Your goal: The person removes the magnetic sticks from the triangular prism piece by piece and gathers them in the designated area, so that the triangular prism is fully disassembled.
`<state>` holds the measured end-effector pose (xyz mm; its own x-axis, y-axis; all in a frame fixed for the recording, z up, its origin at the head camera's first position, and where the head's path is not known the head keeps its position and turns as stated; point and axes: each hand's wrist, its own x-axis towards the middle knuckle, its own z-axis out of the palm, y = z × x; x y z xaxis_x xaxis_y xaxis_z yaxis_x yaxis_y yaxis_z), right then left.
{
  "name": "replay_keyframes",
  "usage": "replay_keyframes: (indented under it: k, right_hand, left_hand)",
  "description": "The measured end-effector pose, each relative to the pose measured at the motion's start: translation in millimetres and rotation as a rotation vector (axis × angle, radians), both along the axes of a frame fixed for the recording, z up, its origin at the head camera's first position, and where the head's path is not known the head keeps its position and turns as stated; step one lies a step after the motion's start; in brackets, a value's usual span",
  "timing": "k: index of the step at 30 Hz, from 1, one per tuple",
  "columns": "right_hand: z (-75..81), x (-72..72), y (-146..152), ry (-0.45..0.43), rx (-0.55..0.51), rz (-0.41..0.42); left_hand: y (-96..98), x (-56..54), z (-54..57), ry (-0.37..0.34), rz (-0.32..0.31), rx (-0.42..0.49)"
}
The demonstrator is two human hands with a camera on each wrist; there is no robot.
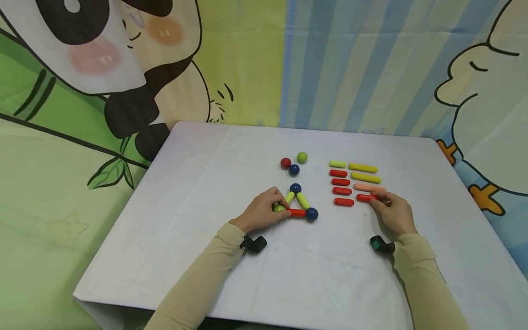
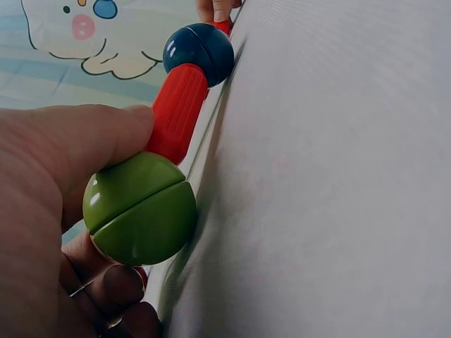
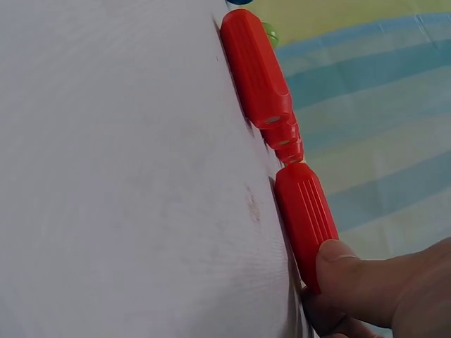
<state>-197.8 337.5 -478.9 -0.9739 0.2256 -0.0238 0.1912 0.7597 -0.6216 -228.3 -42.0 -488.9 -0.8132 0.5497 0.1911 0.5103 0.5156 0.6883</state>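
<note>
A small triangle of toy building sticks and balls lies on the table: a red stick (image 1: pixel 297 212), two yellow-green sticks (image 1: pixel 303 200), two blue balls (image 1: pixel 311 214) and a green ball (image 2: pixel 141 208). My left hand (image 1: pixel 264 210) grips its near left corner, with the thumb by the joint of green ball and red stick and the fingers partly hidden behind the ball. Over to the right, my right hand (image 1: pixel 393 212) pinches the end of a loose red stick (image 3: pixel 305 218) between thumb and fingers. That stick lies at the near end of the rows of sticks.
Beyond the triangle sit a loose red ball (image 1: pixel 285 163), a blue ball (image 1: pixel 294 170) and a green ball (image 1: pixel 302 157). Several red sticks (image 1: pixel 342 190) form a column beside yellow sticks (image 1: pixel 363 167) and an orange stick (image 1: pixel 369 187). A printed cloth hangs behind the white table (image 1: pixel 198 183).
</note>
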Motion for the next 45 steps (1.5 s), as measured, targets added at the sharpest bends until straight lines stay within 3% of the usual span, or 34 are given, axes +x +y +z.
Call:
replay_keyframes:
  k: [14, 17, 22, 25, 28, 32, 34, 39, 45]
  right_hand:
    - [0.7, 4.9, -5.9, -0.015, -0.104, -0.136]
    - [4.7, 9.0, -12.4, 0.04, -0.125, -0.175]
    - [13.7, 15.2, -33.4, 0.246, -0.117, -0.216]
    - [14.7, 17.5, -50.7, 0.372, -0.108, -0.135]
    - [13.2, 20.4, -73.3, 0.426, -0.086, 0.034]
    - [12.7, 27.4, -107.9, 0.358, -0.043, 0.27]
    - [11.9, 30.3, -123.3, 0.287, -0.022, 0.34]
    - [7.1, 33.4, -144.7, 0.158, 0.014, 0.358]
    - [4.0, 32.8, -146.0, 0.152, -0.014, 0.371]
  left_hand:
    - [-1.1, 0.4, 2.2, 0.003, -0.01, -0.002]
    - [-1.5, 0.1, 2.2, -0.003, -0.015, -0.009]
    - [-1.0, -0.5, 2.2, -0.025, -0.018, -0.052]
    - [-0.6, -0.8, 1.9, -0.027, -0.014, -0.069]
    - [-0.3, -0.9, 1.1, -0.027, -0.007, -0.073]
    - [-0.4, -0.6, -0.4, -0.014, -0.011, -0.079]
    - [-0.6, -0.3, -0.9, 0.0, -0.019, -0.082]
    - [-0.6, 0.8, -0.5, 0.021, -0.037, -0.082]
    - [0.3, 1.8, 1.3, 0.044, -0.048, -0.126]
